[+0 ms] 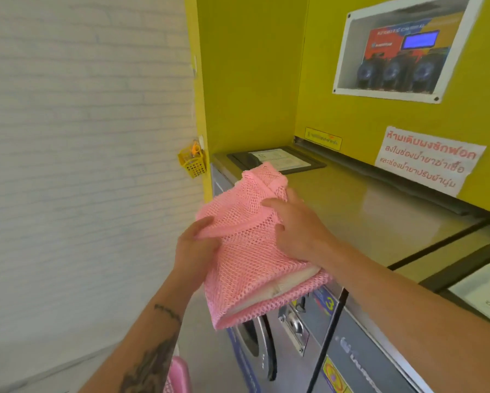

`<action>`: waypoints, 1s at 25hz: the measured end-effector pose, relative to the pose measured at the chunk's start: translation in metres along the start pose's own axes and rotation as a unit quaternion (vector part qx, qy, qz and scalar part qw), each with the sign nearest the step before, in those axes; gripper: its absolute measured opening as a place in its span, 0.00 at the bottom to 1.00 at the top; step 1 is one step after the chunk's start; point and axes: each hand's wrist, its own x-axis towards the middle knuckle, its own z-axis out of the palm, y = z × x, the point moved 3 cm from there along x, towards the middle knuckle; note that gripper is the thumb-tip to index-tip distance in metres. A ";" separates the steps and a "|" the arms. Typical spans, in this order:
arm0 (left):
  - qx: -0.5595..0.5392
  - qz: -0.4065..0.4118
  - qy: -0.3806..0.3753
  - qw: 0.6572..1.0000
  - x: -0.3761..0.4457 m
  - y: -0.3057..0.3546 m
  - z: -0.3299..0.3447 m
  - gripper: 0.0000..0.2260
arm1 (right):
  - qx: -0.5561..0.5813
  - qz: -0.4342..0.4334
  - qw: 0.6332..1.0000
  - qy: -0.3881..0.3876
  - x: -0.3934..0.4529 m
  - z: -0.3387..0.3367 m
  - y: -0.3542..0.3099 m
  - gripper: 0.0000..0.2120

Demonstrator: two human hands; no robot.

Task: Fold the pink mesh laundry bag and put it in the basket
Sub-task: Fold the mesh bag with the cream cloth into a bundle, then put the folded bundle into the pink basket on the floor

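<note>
A white brick wall [82, 137] fills the left of the room, and a yellow-green panel [252, 80] rises on the far side behind a row of washing machines [295, 336], whose flat top [365, 211] runs off to the right like a tabletop. A notice with red lettering [429, 160] and a framed picture [399, 46] hang on the panel, and a small yellow holder [191, 161] clings to the corner post.

Over the near left edge of the machine top, the pink mesh laundry bag [252, 256] is held in the air, already doubled into a thick wad with a pale strip showing between its layers. The left hand [194, 251] grips its left side from beneath, thumb on top. The right hand [297, 228] lies on the upper layer, fingers spread and pressing.

The folding looks well along, I'd say, perhaps one more turn to go. Next the bundle must be kept pinched so the slack mesh doesn't spring open, then carried down to the pink basket [178, 375], of which only a corner peeks in at the near bottom edge.
</note>
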 end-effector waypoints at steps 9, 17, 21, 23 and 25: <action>0.102 0.034 0.041 0.993 0.009 -0.050 -0.121 0.25 | 0.062 -0.018 0.997 -0.036 0.015 0.116 -0.058 0.29; 0.316 0.006 0.011 0.949 0.070 -0.340 -0.272 0.25 | 0.121 0.113 0.983 -0.082 -0.062 0.480 -0.043 0.28; 0.371 -0.060 0.006 0.926 0.069 -0.500 -0.333 0.26 | 0.129 0.168 0.961 -0.175 -0.120 0.650 -0.036 0.28; 0.385 -0.066 0.001 0.921 0.062 -0.563 -0.353 0.26 | 0.113 0.166 0.957 -0.210 -0.143 0.714 -0.031 0.28; 0.379 -0.083 -0.006 0.922 0.057 -0.618 -0.368 0.27 | 0.106 0.170 0.951 -0.237 -0.162 0.768 -0.024 0.29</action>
